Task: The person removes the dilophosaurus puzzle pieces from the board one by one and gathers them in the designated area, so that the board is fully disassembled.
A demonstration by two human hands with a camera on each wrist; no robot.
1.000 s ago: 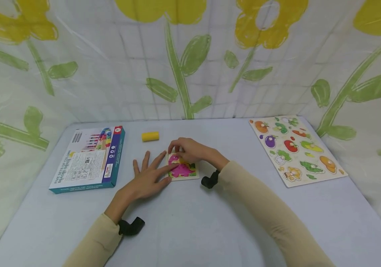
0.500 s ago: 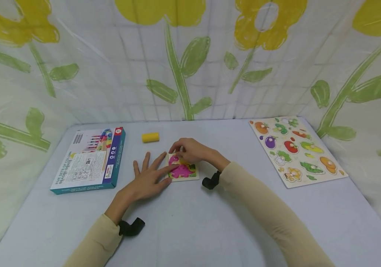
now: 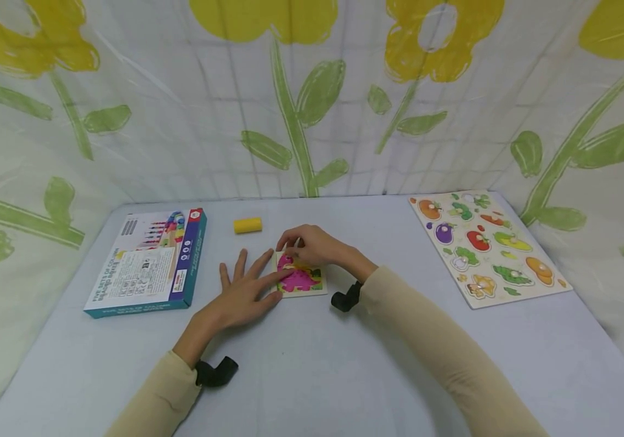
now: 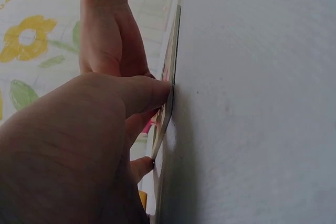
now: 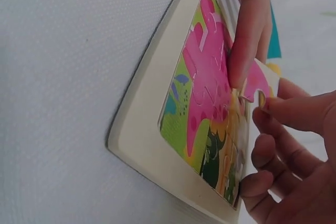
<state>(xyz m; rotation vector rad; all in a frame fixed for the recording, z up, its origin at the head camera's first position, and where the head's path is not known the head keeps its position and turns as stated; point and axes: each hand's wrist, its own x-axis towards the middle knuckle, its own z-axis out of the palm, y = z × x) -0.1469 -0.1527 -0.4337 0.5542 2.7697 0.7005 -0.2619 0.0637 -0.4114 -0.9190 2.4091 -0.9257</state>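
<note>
A small jigsaw puzzle board (image 3: 298, 283) with a pink dinosaur picture lies on the table in front of me. My left hand (image 3: 243, 298) is spread beside it, its index finger (image 5: 248, 43) straight and pressing on the picture. The left thumb (image 4: 152, 92) touches the near edge of the board. Over the far left corner, my right hand (image 3: 312, 246) pinches a pink puzzle piece (image 5: 256, 81) between thumb and index finger. That piece stands tilted up from the board, and its lower edge overlaps the frame's inner area in the right wrist view.
A flat blue and white box (image 3: 142, 267) lies at the left. Behind the hands sits a yellow cylinder (image 3: 247, 225). To the right is a vegetable peg puzzle board (image 3: 489, 249). A flower-patterned curtain (image 3: 366, 139) hangs along the table's back edge.
</note>
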